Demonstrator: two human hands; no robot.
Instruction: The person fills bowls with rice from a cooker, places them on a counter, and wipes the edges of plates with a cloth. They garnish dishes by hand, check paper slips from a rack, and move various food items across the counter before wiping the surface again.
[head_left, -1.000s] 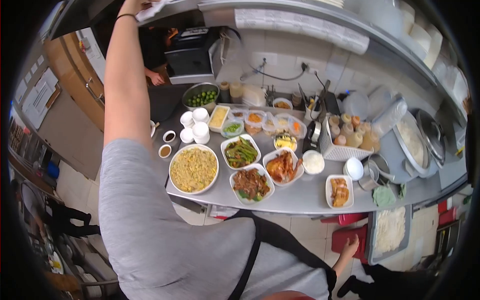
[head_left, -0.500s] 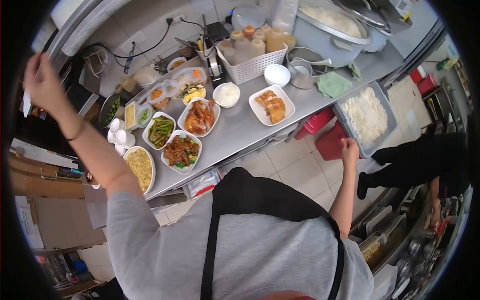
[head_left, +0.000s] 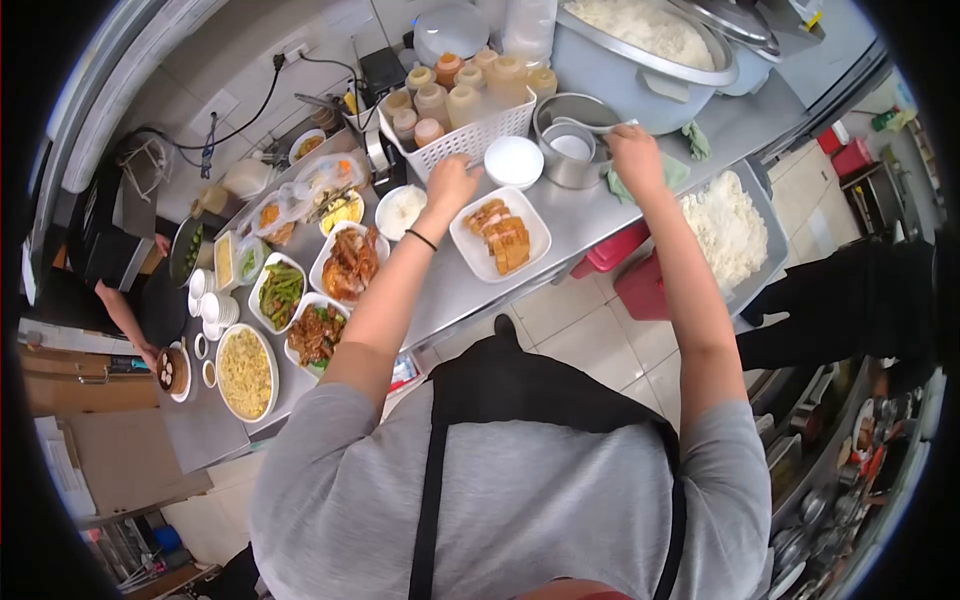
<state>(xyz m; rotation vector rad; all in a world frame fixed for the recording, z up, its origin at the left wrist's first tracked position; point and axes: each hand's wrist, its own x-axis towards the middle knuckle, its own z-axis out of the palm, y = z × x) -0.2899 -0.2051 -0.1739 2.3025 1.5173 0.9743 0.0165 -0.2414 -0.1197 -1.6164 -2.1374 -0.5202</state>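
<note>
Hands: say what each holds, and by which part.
The right hand seems to grip the ladle by its handle's end. The left hand sits at the far rim of the plate; a grip cannot be told.

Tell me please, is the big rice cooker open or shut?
Open. White rice shows uncovered inside the rice cooker, and its lid is tipped back behind it.
</note>
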